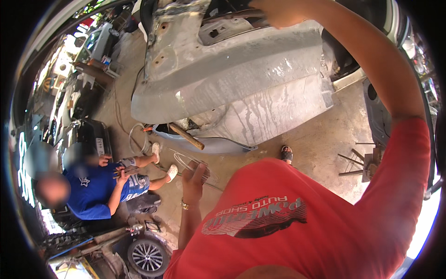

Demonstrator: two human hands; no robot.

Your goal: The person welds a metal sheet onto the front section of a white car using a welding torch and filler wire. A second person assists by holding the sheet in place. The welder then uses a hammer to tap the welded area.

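Observation:
A bare grey car door panel [223, 76], its paint sanded down and streaked with wet runs, stands in front of me. My right hand [283, 13] is at its upper edge by the window opening, the arm stretched over from the right; its fingers are blurred. Lower and nearer, my left hand [193, 176], with a band at the wrist, is raised before my body, apart from the panel. Its fingers are curled around something brownish that I cannot make out. A wooden handle [186, 136] sticks out of the panel's lower left edge.
A person in a blue shirt [95, 188] sits at the left, both hands before them. Thin hose [137, 139] loops over the concrete floor [320, 135]. A wheel [147, 257] lies lower left; a small stool [369, 167] is at the right. Car parts line the left side.

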